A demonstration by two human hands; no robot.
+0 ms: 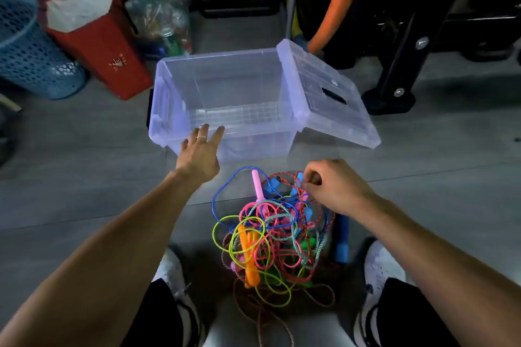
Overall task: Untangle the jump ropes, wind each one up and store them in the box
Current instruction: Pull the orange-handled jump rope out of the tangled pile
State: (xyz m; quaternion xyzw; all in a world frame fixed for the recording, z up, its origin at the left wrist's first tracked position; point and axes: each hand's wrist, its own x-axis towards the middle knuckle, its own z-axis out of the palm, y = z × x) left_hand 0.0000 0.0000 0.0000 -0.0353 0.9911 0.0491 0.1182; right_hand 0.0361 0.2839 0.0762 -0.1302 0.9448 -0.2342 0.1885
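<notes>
Rope tangle point(270, 236) btwn hands, box point(225, 110) beyond

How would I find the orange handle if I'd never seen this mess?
Find the clear box on the floor, then the rope pile in front of it. The orange handle lies on the pile's left side, the only orange piece, under yellow-green loops.

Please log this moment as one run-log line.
left hand: open, fingertips at box rim | right hand: pinching red rope | rope tangle: on floor | box: empty, lid open
</notes>
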